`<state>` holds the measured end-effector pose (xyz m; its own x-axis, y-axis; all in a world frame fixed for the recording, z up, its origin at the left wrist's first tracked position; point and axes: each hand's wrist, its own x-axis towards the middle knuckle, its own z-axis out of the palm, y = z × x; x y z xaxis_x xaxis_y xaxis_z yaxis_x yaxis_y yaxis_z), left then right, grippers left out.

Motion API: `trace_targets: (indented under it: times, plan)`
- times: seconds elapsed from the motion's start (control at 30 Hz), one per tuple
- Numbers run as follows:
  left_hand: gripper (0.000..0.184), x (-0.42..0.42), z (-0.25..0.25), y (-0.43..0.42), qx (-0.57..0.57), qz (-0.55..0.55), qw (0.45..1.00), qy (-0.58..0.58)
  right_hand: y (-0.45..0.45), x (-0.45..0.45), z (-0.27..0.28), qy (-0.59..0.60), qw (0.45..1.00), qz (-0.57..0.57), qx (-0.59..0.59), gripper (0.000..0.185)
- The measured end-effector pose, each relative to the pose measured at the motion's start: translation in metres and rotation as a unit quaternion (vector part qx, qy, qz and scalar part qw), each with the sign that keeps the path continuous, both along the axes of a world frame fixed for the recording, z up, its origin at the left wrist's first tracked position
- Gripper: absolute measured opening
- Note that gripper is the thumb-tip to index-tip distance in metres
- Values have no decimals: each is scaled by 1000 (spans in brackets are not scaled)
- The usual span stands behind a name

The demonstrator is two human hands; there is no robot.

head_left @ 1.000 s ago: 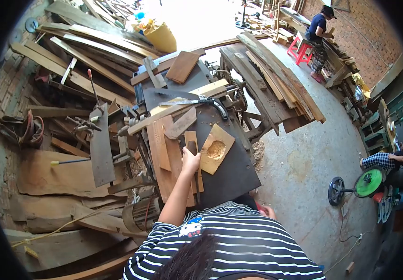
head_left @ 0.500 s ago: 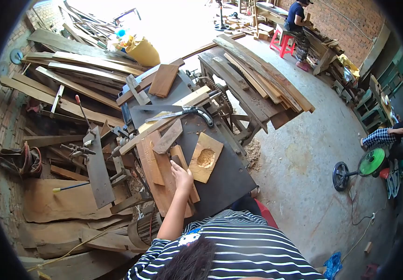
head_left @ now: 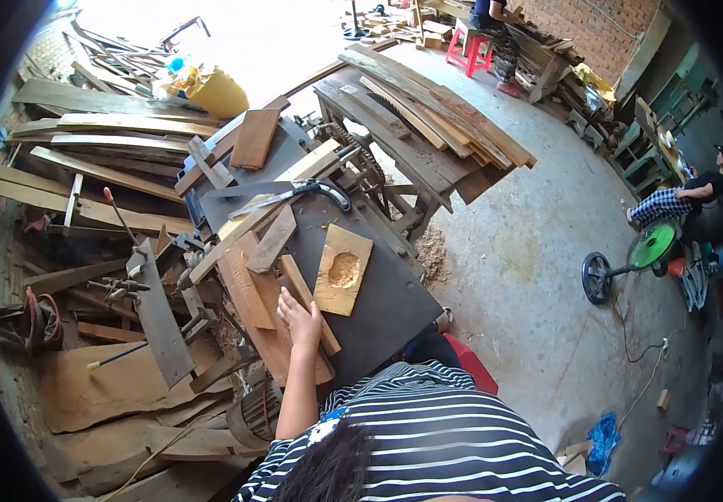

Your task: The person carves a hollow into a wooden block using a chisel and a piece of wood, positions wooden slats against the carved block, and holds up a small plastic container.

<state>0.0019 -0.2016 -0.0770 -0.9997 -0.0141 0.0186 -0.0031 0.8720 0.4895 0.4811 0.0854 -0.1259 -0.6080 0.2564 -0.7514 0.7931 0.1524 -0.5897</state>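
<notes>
My left hand (head_left: 299, 321) lies palm down with its fingers stretched out, on a narrow wooden strip (head_left: 321, 322) and the wide reddish board (head_left: 248, 284) beside it. To the right of that strip, a square wooden block (head_left: 343, 280) with a rough round hollow lies on the dark machine table (head_left: 378, 322). Beyond the fingertips is a short grey-brown piece of wood (head_left: 272, 240). A hand saw (head_left: 328, 192) with a black handle lies farther back, across a pale wooden bar (head_left: 236, 238). My right hand is out of view.
Long planks (head_left: 453, 125) are stacked on a second bench with a circular blade. Piled timber (head_left: 110, 138) fills the left side. A green fan (head_left: 653, 246) stands on the floor at right. One person (head_left: 696, 192) sits near it; another (head_left: 499, 38) is at the back.
The view has turned to the right, so the table and boards appear farther left. More of the seated person at right shows. My left hand stays on the wood, its fingers lying flatter.
</notes>
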Motion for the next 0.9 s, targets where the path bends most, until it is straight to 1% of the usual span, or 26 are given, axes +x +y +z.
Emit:
trace_targets:
  times: [0.17, 0.43, 0.73, 0.9]
  plan:
    - [84, 5, -5, -6, 0, -24, 999, 22, -7, -1, 45, -18, 999, 30, -20, 45]
    - [83, 6, -3, -6, 5, -23, 999, 34, -12, -13, 124, -46, 995, 76, -51, 45]
    - [82, 6, -8, -6, 1, -17, 999, 45, 5, -56, 204, -68, 984, 140, -82, 45]
    - [82, 6, -6, -6, -7, -15, 999, 43, 22, -86, 239, -80, 976, 175, -103, 45]
